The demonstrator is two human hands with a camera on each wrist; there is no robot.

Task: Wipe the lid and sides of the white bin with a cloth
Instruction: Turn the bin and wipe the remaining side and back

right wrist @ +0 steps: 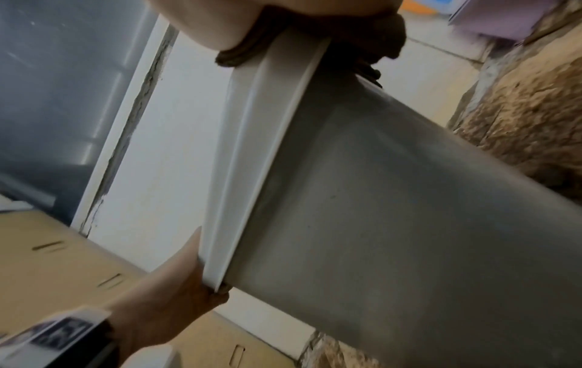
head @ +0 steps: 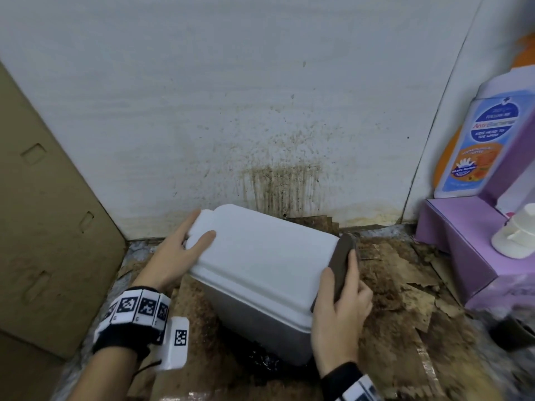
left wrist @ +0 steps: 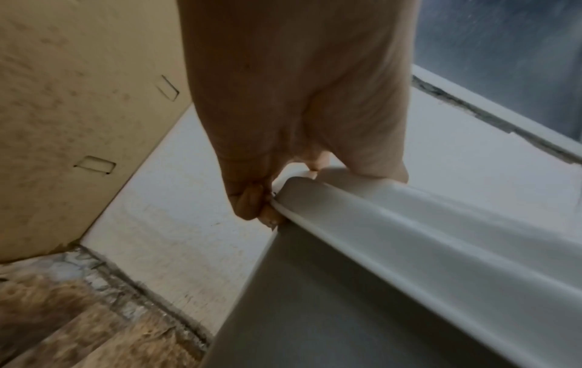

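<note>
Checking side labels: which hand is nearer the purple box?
Right. The right hand presses the cloth on the bin's lid edge facing the purple box; the left hand grips the far edge.

Left hand [left wrist: 293,104]: seen from behind, filling the upper middle, gripping the corner of the lid [left wrist: 440,239]; curled fingertips [left wrist: 252,204] tucked under the lid's lip, thumb on top
White bin [left wrist: 362,311]: grey-shadowed side wall running from below the lid to the lower right edge
Cardboard panel [left wrist: 78,112]: tan, with small cut slots, upper left, standing against the white wall [left wrist: 176,224]
Floor [left wrist: 63,323]: brown, worn and flaking, lower left
Dark blue-grey surface [left wrist: 503,62]: upper right, blurred
</note>
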